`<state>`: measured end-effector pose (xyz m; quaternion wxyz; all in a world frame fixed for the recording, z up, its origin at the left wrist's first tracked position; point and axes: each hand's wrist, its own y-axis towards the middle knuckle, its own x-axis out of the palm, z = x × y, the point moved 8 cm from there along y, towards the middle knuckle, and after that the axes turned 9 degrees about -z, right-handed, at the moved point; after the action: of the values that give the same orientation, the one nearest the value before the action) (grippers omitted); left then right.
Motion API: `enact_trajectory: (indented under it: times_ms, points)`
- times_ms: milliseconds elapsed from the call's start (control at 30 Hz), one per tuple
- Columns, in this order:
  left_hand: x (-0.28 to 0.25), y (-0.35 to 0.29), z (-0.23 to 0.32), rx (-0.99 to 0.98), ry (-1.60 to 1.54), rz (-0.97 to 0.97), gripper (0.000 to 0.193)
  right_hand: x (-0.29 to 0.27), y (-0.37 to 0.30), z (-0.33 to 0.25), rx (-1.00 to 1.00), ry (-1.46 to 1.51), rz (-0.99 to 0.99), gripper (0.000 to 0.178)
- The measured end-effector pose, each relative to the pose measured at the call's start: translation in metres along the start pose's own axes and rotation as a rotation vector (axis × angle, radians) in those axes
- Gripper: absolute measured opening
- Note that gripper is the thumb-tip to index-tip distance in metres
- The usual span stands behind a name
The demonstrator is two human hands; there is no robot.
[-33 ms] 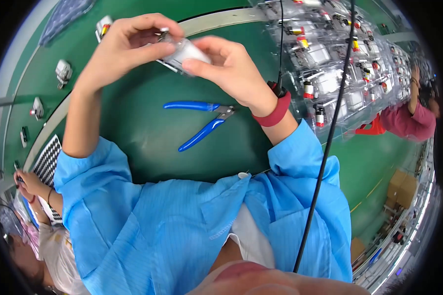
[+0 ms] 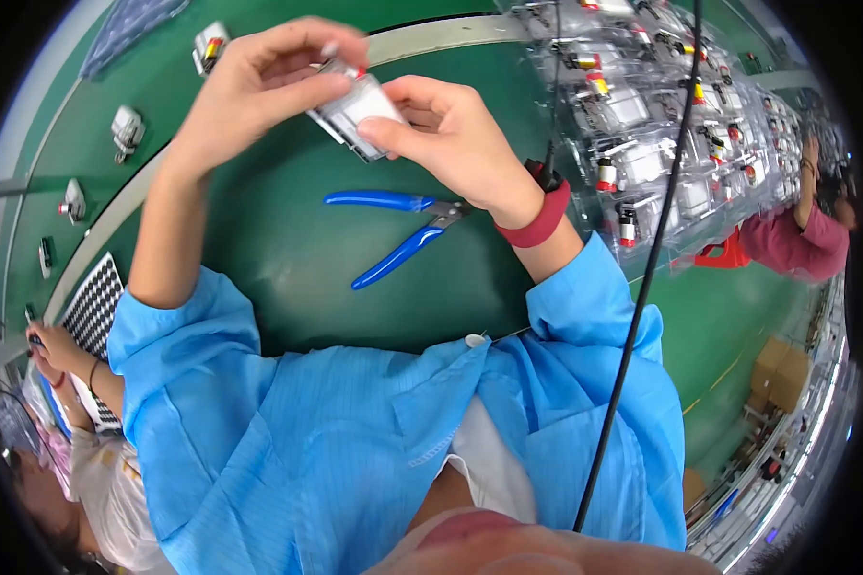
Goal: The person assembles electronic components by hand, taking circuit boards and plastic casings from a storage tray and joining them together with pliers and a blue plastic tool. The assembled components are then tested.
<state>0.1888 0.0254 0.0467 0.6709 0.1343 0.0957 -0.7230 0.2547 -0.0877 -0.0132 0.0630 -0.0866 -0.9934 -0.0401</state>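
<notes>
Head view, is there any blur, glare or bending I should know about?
In the head view, the left hand blurs at its fingertips, while the blue-handled cutters look sharper; in the head view, bright glare spots the clear plastic trays; in the head view, the pale strip curves, with black at the corners.

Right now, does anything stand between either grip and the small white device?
Nothing visible does. The right grip has its thumb on the white device, and the left grip is at its upper end. The blue-handled pliers lie nearer the body, not between.
</notes>
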Motion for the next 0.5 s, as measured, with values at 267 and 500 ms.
enact_trajectory:
  times_ms: [267,500]
  points:
    - [0.058,-0.034,-0.05,-0.087,-0.644,0.384,0.05,0.005,-0.002,-0.008,-0.174,-0.125,0.31,0.034]
    - [0.065,-0.031,-0.065,0.018,-1.142,0.135,0.045,-0.013,-0.017,-0.039,-0.34,-0.479,0.285,0.025]
